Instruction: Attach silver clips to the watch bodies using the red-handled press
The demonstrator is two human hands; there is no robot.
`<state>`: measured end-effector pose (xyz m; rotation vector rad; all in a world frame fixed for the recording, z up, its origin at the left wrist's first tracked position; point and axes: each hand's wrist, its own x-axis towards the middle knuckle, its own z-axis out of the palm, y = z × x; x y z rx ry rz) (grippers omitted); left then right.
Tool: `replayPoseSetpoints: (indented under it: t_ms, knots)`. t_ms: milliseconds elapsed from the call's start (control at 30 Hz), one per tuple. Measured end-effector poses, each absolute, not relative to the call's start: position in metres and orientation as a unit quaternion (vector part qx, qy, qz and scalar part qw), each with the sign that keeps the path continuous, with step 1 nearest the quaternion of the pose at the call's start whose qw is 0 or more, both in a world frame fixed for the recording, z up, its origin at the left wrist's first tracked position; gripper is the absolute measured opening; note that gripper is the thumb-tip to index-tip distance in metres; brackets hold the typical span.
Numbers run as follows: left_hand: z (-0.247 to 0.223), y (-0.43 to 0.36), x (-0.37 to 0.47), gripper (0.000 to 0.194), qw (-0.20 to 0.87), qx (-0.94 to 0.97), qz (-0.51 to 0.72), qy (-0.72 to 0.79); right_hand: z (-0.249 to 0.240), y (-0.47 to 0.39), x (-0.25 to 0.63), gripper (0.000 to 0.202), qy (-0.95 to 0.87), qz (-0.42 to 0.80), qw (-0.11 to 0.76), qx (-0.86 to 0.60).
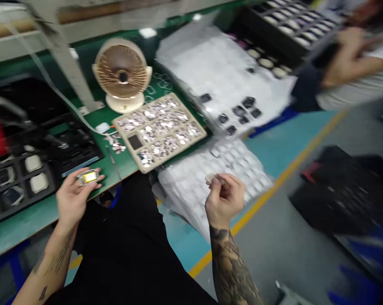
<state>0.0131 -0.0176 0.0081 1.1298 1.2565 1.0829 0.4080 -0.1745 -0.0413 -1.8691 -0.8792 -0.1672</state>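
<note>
At the bench edge, my left hand (73, 195) is closed on a small smartwatch case (89, 176), whose yellow-edged white inside faces up. My right hand (225, 197) pinches a small pale rounded piece (210, 178), blurred by motion, above a bubbled white plastic sheet (191, 190). Just beyond my left hand, tweezers (113, 162) lie on the green bench (127, 159). A beige compartment tray (142, 168) full of small shiny pieces lies between and beyond my hands.
Behind the tray stands a beige fan (123, 74). A black tray (53, 186) with watch-like parts is at left. Several dark cases (248, 102) lie on white wrapping (207, 63), near a compartment box (274, 38). At upper right is another person's arm (353, 63). A black chair (340, 195) stands right.
</note>
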Motion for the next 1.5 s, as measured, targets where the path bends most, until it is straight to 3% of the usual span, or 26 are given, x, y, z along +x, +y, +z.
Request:
replayPoseSetpoints:
  t_ms: [167, 433, 667, 833, 967, 1233, 1333, 1433, 1500]
  knots:
    - [0.018, -0.021, 0.013, 0.061, 0.580, 0.429, 0.441, 0.534, 0.010, -0.092, 0.304, 0.026, -0.573, 0.116, 0.542, -0.604]
    - [0.034, -0.031, -0.002, 0.051, 0.608, 0.424, 0.455, 0.494, 0.023, -0.011, 0.189, 0.031, -0.704, 0.319, 0.508, -0.380]
    - [0.029, -0.031, -0.026, 0.049, 0.578, 0.459, 0.488, 0.465, 0.017, 0.007, 0.161, 0.030, -0.731, 0.349, 0.462, -0.362]
    - [0.027, -0.023, -0.033, 0.035, 0.560, 0.461, 0.513, 0.460, 0.010, 0.007, 0.156, 0.032, -0.663, 0.382, 0.490, -0.417]
    - [0.028, -0.019, -0.038, 0.038, 0.515, 0.540, 0.469, 0.473, 0.008, 0.011, 0.153, 0.020, -0.649, 0.437, 0.462, -0.417]
    - [0.015, -0.025, -0.044, 0.026, 0.313, 0.676, 0.465, 0.478, 0.013, 0.009, 0.150, 0.016, -0.669, 0.415, 0.460, -0.411]
    - [0.014, -0.030, -0.046, 0.028, 0.368, 0.618, 0.483, 0.499, 0.035, 0.025, 0.158, 0.016, -0.724, 0.355, 0.436, -0.400]
    - [0.015, -0.032, -0.045, 0.039, 0.499, 0.489, 0.527, 0.485, 0.069, 0.057, 0.163, 0.040, -0.728, 0.152, 0.543, -0.390]
    - [0.016, -0.032, -0.043, 0.043, 0.564, 0.414, 0.550, 0.456, 0.092, 0.082, 0.162, 0.053, -0.748, 0.043, 0.570, -0.338]
